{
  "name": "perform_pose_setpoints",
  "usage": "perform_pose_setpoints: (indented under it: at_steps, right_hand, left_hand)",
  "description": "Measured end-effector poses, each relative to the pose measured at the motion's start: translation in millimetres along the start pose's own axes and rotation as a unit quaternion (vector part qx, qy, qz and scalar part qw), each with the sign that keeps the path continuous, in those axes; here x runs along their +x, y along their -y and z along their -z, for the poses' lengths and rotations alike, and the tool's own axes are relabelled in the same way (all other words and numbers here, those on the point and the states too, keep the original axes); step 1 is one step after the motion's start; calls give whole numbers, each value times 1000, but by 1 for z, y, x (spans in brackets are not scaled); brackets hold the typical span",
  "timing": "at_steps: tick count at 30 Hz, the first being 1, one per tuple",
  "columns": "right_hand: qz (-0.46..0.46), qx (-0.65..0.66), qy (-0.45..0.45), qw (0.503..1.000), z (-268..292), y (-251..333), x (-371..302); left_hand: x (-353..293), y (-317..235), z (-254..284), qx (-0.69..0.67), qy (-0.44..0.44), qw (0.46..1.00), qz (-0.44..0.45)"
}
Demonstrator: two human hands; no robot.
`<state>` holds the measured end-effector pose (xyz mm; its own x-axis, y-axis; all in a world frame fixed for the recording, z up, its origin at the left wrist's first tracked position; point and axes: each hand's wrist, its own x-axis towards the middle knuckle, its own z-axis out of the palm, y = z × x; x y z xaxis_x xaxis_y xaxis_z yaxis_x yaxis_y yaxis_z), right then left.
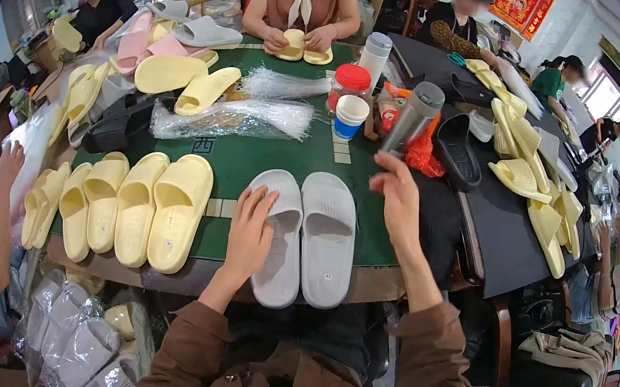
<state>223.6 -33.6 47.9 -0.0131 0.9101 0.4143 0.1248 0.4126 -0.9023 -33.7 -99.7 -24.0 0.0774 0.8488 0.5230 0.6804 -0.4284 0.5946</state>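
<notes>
Two grey slide slippers lie side by side at the table's near edge, toes away from me. My left hand (251,229) rests on the left grey slipper (279,272), its bent fingers apart over the side of the strap. The right grey slipper (325,263) lies untouched beside it. Over the table to the right, my right hand (397,202) is raised with fingers spread, holding nothing, close below a grey tumbler (414,121). To the left stands a row of pale yellow slippers (178,215), toes also away from me.
Clear plastic bags (233,121) lie mid-table. A red-lidded jar (350,84) and a paper cup (350,117) stand near the tumbler. More slippers pile up at left and on the black table (513,246). Across sits a person (305,3) handling yellow slippers. Bagged slippers (87,344) lie below left.
</notes>
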Motion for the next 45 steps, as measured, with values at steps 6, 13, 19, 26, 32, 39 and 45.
perform_pose_setpoints:
  at_steps: [6, 13, 19, 26, 32, 39, 45]
  right_hand:
    - [104, 105, 45, 988, -35, 121, 63]
    - [328, 351, 6, 877, -22, 198, 93]
    - [4, 316, -86, 945, -44, 70, 49]
    - [-137, 199, -138, 960, -82, -49, 3]
    - [-133, 231, -157, 951, -71, -65, 7]
    - [-134, 359, -197, 902, -65, -47, 8]
    - [-115, 362, -31, 925, -75, 22, -16]
  left_hand:
    - [-1, 1, 1, -9, 6, 1000, 24]
    - [-2, 0, 0, -6, 2, 1000, 26]
    - [-3, 1, 0, -5, -6, 1000, 11]
    - [-3, 1, 1, 3, 1, 1000, 16]
    - [-2, 2, 1, -6, -1, 1000, 8]
    - [0, -16, 14, 61, -86, 993, -61]
    - [-12, -62, 19, -356, 3, 925, 133]
